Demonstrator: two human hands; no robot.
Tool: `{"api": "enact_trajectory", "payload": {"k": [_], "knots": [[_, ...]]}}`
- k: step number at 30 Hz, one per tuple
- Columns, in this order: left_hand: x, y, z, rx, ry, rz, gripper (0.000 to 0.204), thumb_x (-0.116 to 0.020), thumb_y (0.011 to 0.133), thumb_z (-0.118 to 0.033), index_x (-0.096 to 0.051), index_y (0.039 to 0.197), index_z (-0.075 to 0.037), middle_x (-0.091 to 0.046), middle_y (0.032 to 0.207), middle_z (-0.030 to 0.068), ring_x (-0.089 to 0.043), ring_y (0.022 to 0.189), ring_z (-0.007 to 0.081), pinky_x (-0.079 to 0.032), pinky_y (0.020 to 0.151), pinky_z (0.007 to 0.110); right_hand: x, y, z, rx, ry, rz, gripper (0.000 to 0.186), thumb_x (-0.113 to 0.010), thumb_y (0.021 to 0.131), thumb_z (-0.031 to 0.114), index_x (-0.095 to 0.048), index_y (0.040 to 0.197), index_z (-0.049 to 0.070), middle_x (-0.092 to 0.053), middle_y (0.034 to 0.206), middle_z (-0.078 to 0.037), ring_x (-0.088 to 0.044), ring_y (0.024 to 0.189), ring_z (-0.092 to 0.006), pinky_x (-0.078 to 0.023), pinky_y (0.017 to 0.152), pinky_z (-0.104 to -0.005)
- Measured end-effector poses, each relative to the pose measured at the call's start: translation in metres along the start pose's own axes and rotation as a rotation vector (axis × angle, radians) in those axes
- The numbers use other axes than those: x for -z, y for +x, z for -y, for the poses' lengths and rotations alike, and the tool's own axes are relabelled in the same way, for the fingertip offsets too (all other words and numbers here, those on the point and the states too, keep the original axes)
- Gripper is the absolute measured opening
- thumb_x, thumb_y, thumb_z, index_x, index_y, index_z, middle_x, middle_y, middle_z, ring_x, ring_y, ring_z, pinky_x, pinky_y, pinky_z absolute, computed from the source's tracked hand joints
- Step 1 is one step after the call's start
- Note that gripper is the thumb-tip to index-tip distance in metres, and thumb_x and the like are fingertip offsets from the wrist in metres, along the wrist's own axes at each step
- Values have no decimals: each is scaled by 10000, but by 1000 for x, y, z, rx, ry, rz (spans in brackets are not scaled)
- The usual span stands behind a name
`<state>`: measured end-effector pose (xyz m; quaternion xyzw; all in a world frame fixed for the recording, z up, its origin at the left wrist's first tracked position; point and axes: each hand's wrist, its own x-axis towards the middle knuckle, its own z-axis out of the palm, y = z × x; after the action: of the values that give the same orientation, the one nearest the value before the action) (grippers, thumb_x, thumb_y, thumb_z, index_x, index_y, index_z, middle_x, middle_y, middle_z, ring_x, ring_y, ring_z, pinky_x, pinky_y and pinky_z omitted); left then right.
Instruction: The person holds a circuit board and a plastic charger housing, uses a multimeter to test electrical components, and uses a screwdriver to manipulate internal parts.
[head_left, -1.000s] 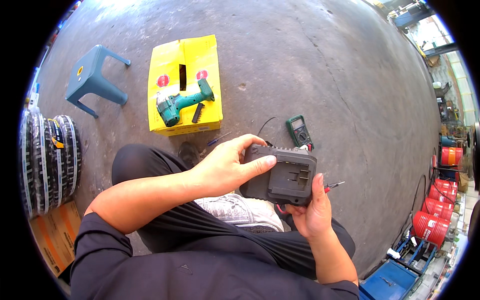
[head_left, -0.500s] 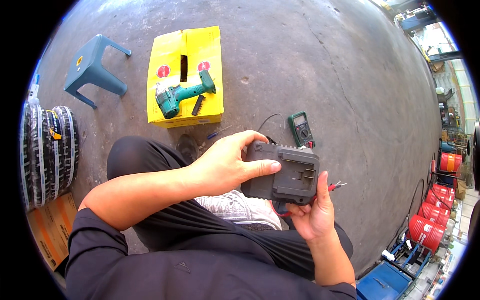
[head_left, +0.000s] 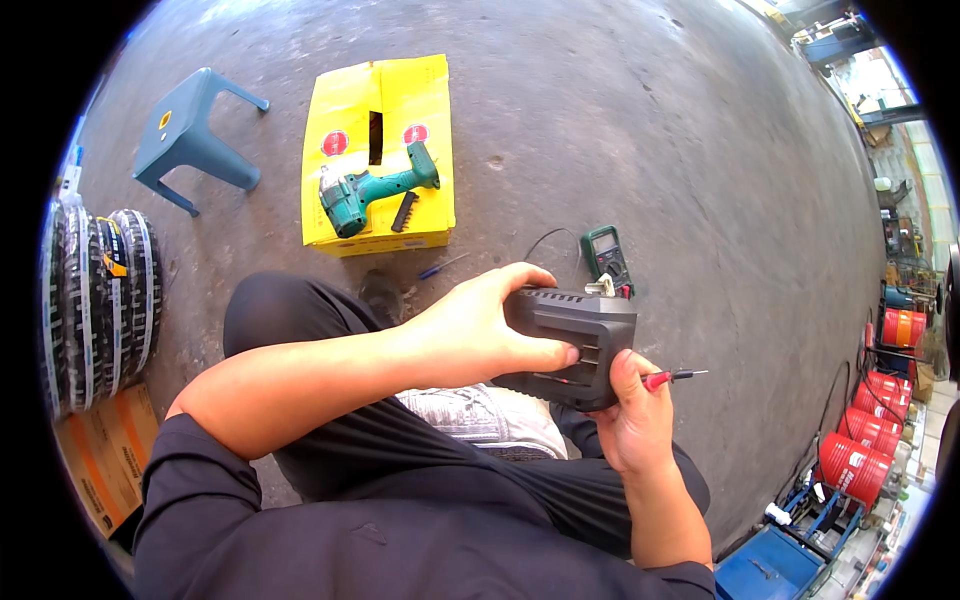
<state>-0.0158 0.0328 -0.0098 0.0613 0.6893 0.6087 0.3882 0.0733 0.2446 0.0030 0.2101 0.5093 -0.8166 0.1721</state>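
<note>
Between both hands, over my lap, is a black power-tool battery charger (head_left: 570, 312) with a railed slot and metal contacts, tilted so its edge shows. My left hand (head_left: 485, 330) grips its left side, the thumb lying by the contacts. Against its right edge, my right hand (head_left: 640, 425) is closed, also holding a red and a black test probe (head_left: 660, 380) whose tips point right. Beyond the charger lies a green multimeter (head_left: 605, 255) on the floor, a pale piece (head_left: 600, 286) showing just in front of it. The fingers under the charger are hidden.
A yellow box (head_left: 425, 100) ahead carries a green cordless impact wrench (head_left: 380, 187) and a black toothed strip (head_left: 405, 212). A screwdriver (head_left: 442, 266) lies nearby. At left are a blue stool (head_left: 185, 130), tyres (head_left: 110, 300) and a carton (head_left: 110, 450); red drums (head_left: 855, 467) stand right.
The charger has been tipped, so its slotted face is foreshortened and its ribbed edge shows more. My left thumb has slid toward the contacts; the probe tips now point more level.
</note>
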Motion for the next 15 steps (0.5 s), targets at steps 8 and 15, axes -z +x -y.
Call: {"api": "enact_trajectory", "payload": {"k": [8, 15], "knots": [[-2, 1, 12, -42, -121, 64, 696, -844, 802, -286, -524, 1359, -19, -638, 1186, 115, -603, 1093, 177, -483, 964, 317, 1, -3, -4, 61, -66, -48, 482, -687, 968, 370, -649, 1197, -53, -700, 1042, -100, -672, 894, -158, -558, 782, -289], [-10, -6, 11, -173, 185, -131, 694, -830, 803, -321, -527, 1349, -18, -578, 1231, 175, -572, 1171, 262, -464, 1000, 366, 8, 0, -2, 68, -56, -10, 452, -709, 955, 346, -653, 1176, -45, -702, 1045, -96, -670, 881, -147, -541, 732, -271]]}}
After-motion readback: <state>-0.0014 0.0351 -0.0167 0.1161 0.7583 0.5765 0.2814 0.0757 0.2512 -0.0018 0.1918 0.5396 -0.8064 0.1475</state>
